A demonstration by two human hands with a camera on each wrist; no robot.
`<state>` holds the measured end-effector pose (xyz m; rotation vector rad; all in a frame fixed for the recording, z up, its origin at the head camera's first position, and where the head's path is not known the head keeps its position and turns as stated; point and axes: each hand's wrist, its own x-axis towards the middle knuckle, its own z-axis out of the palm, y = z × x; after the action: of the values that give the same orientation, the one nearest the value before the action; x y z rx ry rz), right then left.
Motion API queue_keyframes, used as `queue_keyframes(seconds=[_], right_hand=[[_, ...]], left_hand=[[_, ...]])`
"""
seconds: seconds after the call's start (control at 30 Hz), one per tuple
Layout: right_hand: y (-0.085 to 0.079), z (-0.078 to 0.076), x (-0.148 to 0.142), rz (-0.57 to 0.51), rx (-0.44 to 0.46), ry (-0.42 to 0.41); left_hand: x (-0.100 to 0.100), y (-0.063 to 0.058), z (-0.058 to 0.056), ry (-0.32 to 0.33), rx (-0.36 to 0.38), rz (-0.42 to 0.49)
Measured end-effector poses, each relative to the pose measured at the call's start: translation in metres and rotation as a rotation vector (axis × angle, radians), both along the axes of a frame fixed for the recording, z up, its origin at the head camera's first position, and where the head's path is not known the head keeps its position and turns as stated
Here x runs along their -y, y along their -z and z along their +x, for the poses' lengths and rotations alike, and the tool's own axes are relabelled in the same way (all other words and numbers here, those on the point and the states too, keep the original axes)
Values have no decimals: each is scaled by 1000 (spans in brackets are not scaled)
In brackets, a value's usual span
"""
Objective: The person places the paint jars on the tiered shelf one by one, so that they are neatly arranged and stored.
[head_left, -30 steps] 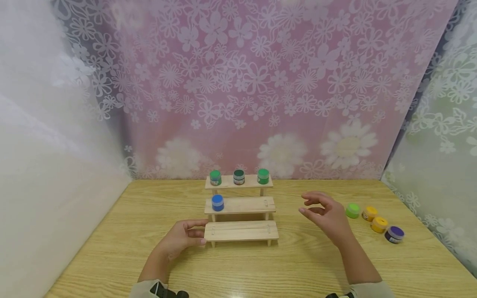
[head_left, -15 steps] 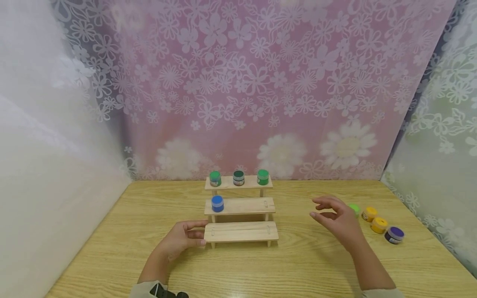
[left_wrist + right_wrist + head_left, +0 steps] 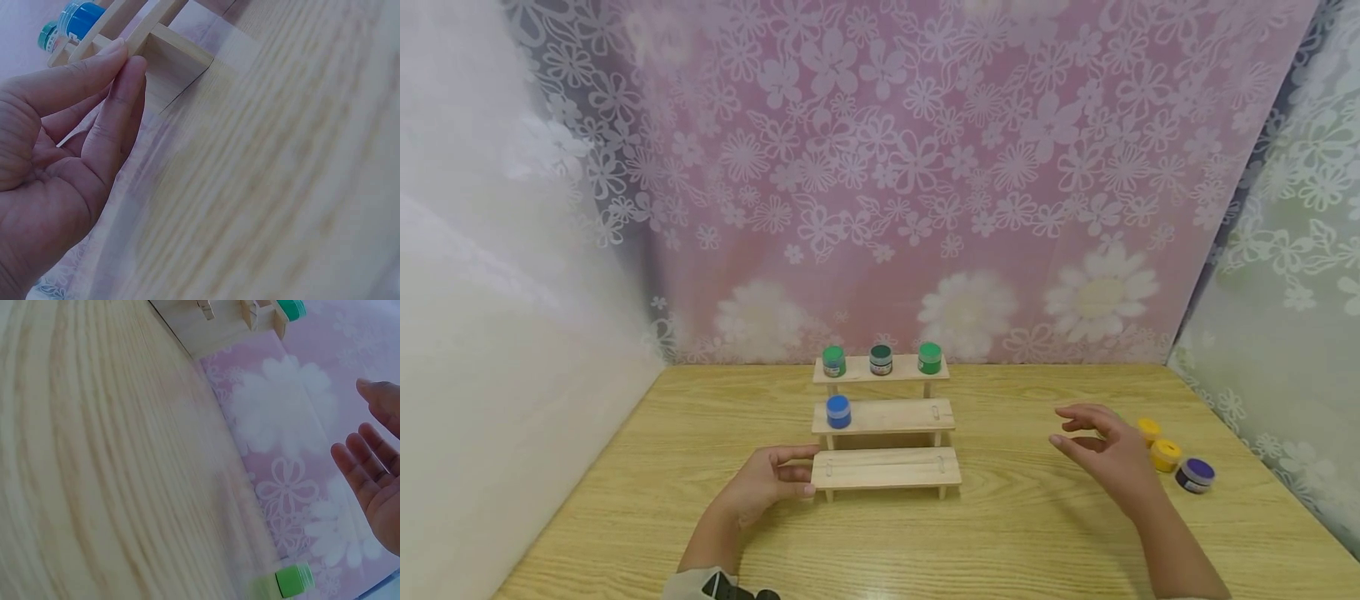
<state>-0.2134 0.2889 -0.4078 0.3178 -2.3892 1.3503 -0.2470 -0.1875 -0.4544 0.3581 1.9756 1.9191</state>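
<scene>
My left hand (image 3: 760,486) pinches the left end of the lowest shelf of a three-step wooden stand (image 3: 891,470); thumb and fingertips meet at its edge in the left wrist view. On the middle step's left end sits a blue paint jar (image 3: 838,412). Along the top step stand a green jar (image 3: 833,362), a dark green jar (image 3: 881,361) and another green jar (image 3: 929,359). My right hand (image 3: 1108,454) hovers over the table to the right, fingers loosely bent and holding nothing. It hides a light green jar (image 3: 294,580) from the head view.
Beyond the right hand, two yellow jars (image 3: 1165,455) and a purple jar (image 3: 1195,475) stand on the wood-grain table (image 3: 1000,533). A flowered pink cloth (image 3: 880,208) rises behind the table, and a pale wall (image 3: 535,333) closes off the left side.
My right hand has moved rightward and slightly down, away from the stand toward the loose jars, now covering the light green one. The left hand stays on the stand.
</scene>
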Motion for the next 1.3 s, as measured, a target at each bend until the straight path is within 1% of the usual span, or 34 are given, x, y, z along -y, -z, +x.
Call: queue_keyframes(seconds=[0.27,0.8,1.03,1.3], right_hand=[[3,4,-17,34,-18,61],[6,13,-56,59,32,151],[6,19,-72,62,44,188],[7,23,-100,23,112,242]], left_hand=[[0,0,0,8,0,2],[-2,-2,1,4,2,1],[-1,-1,1,3,-1,-5],[-1,0,1,-3,8,-6]])
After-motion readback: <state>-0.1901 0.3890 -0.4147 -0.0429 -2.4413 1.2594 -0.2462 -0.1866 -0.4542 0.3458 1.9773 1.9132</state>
